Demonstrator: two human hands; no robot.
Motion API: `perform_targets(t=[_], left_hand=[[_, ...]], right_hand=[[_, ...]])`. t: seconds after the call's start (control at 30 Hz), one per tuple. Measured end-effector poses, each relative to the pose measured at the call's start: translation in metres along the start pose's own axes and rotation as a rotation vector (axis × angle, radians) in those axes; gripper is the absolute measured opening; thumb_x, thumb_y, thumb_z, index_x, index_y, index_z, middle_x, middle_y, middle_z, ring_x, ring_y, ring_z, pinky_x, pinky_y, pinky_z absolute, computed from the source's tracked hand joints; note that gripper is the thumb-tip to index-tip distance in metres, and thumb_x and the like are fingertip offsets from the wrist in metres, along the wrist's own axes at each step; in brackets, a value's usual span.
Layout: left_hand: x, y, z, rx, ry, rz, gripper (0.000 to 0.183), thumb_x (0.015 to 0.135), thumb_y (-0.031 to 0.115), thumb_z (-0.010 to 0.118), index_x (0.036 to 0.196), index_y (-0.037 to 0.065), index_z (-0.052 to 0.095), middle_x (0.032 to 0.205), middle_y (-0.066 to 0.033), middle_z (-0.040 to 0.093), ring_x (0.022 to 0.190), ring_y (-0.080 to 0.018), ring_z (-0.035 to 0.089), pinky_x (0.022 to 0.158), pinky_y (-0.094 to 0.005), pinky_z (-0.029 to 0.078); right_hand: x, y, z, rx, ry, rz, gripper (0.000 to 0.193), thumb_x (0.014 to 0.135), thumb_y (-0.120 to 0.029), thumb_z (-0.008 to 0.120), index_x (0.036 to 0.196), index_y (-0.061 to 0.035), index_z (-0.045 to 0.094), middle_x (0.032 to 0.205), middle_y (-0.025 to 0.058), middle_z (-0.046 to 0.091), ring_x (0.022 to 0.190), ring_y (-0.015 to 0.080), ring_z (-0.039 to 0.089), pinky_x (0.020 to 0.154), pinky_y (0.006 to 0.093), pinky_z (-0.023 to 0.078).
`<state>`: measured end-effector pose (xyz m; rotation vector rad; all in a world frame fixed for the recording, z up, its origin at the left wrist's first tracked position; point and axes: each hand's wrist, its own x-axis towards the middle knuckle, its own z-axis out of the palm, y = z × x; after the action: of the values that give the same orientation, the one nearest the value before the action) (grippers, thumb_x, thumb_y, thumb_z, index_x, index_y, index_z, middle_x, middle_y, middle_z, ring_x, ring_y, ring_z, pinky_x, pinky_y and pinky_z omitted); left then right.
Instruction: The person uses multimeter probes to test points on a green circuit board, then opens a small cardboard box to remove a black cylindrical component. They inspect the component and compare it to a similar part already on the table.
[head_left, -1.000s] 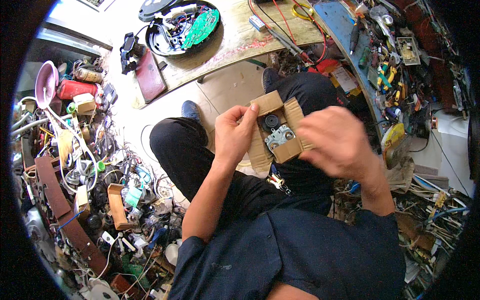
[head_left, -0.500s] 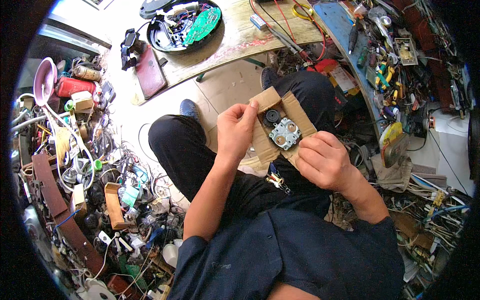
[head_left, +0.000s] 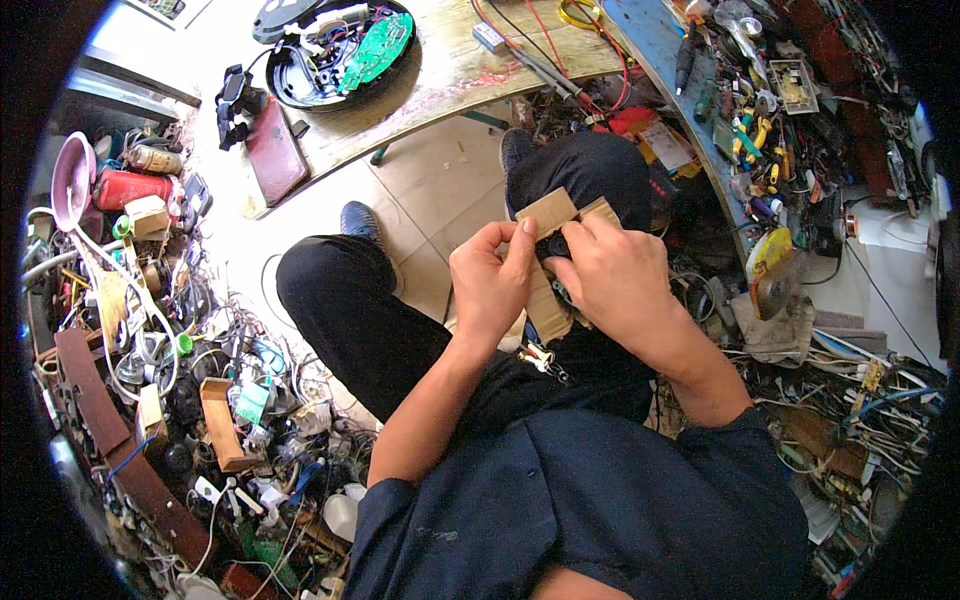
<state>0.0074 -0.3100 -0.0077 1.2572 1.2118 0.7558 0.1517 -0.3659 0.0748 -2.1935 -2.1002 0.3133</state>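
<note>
Above my lap, a small open cardboard box (head_left: 545, 308) sits between my two hands. My left hand (head_left: 488, 280) is closed on its left side, with thumb and fingers pinching the cardboard near the upper flap. My right hand (head_left: 625, 285) reaches over the box, thumb and fingers curled around a black round part (head_left: 553, 246) inside it. Only a small piece of that part shows between the hands. The right hand covers most of the box's inside, so the grey metal piece there is almost entirely hidden.
Ahead is a worn wooden table (head_left: 450, 110) with an opened round black device (head_left: 340, 55) and its green circuit board. A blue bench (head_left: 650, 60) with tools stands to the right. Piled cables and parts (head_left: 250, 390) cover the left floor. A grinding wheel (head_left: 775, 270) is at right.
My right hand has moved from the box's lower right edge up over its inside, onto the black round part. The grey metal piece is now covered. My left hand still grips the box.
</note>
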Motion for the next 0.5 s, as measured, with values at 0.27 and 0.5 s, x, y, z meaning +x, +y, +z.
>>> perform_targets(t=[0.27,0.5], left_hand=[[0.007,-0.009,0.006,-0.087,0.043,0.029,0.032,0.099,0.026,0.073,0.088,-0.004,0.074,0.062,-0.0019,0.063,0.059,-0.0049,0.051,0.053,-0.0281,0.044],[0.019,-0.022,0.001,-0.020,-0.027,0.005,0.033,0.100,0.028,0.073,0.090,-0.004,0.074,0.066,-0.0042,0.067,0.062,-0.0050,0.051,0.056,-0.0284,0.045]], right_hand=[[0.004,0.013,0.003,0.185,0.191,-0.049,0.029,0.078,-0.020,0.084,0.096,-0.0058,0.067,0.092,0.0120,0.070,0.070,0.0349,0.070,0.062,0.0435,0.056],[0.010,0.008,0.004,0.466,0.133,0.012,0.036,0.080,-0.017,0.080,0.110,-0.0046,0.063,0.100,0.0159,0.072,0.084,0.0379,0.072,0.073,0.0464,0.058]])
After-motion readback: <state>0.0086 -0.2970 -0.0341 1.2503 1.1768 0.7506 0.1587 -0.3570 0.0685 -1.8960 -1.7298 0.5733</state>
